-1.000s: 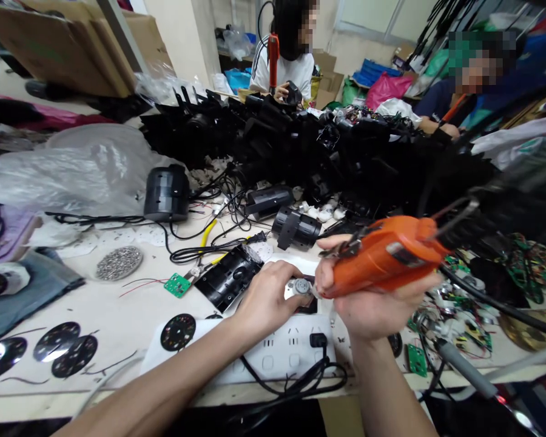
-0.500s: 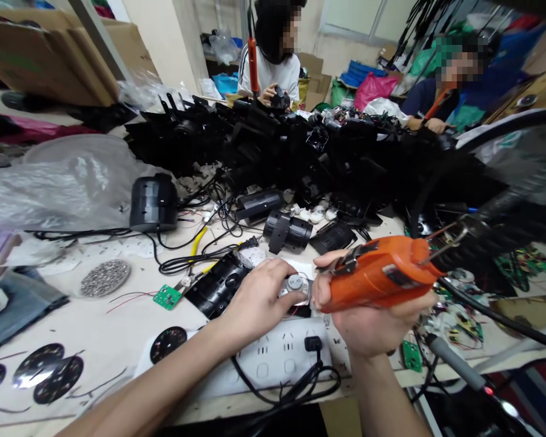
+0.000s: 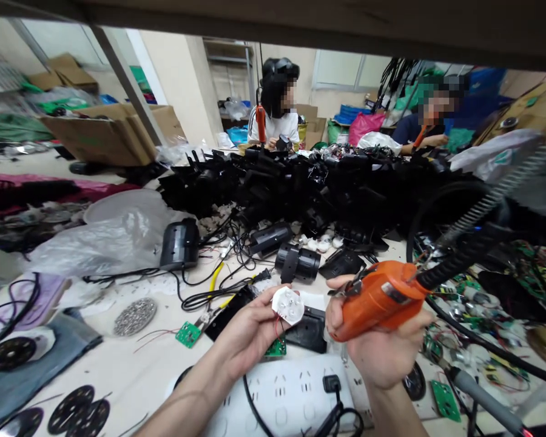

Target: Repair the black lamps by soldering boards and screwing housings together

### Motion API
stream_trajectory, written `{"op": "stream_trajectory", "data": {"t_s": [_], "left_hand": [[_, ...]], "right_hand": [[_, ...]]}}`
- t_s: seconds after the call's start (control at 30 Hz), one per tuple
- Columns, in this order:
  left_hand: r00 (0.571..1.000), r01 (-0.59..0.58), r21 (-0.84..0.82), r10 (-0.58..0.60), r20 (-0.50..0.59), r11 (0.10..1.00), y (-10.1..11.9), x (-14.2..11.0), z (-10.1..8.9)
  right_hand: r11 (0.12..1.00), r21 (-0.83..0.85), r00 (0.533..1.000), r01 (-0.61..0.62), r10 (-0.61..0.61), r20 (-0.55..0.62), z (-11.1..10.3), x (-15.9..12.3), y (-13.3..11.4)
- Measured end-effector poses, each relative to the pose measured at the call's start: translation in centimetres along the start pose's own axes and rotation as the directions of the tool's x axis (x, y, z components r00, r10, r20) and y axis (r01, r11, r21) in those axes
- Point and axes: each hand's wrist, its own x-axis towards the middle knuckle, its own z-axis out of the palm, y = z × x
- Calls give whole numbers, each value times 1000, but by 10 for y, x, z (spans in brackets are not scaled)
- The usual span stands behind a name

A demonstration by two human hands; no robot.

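Between the thumb and fingers of my left hand (image 3: 248, 328) is a small white octagonal lens piece (image 3: 288, 304) with clear domes; a thin red wire hangs from it. My right hand (image 3: 382, 346) grips an orange electric screwdriver (image 3: 380, 300) with a black spring-covered cord running up right. Its tip points down, just right of the lens piece and apart from it. Below my left hand, a green circuit board (image 3: 276, 347) shows partly beside a black plastic housing half (image 3: 308, 332). A white power strip (image 3: 286, 388) lies in front, with a black plug (image 3: 332, 383) in it.
A heap of black housings (image 3: 273, 188) spans the table's back, with two people beyond. To the left are a dish of screws (image 3: 135, 317), yellow-handled pliers (image 3: 217, 276) and black discs (image 3: 88, 413). A soldering iron (image 3: 482, 394) is at right; a shelf edge (image 3: 273, 36) crosses overhead.
My left hand has turned the lens piece over, so its domed white face shows now. The screwdriver has drawn away to the right of it. The camera view has tilted up.
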Motion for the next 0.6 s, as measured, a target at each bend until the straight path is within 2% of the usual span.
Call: {"op": "stream_trajectory", "data": {"t_s": [0.23,0.6], "left_hand": [[999,16,-63,-13,53,998,-3,1,-4],[999,46,-92,-46,-7,995,-3,-4,-5]], "right_hand": [[998,-57,999,41,-42,-5,2,-3,-1],[988,-118,987,100,-114,-116,-1,12,3]]}}
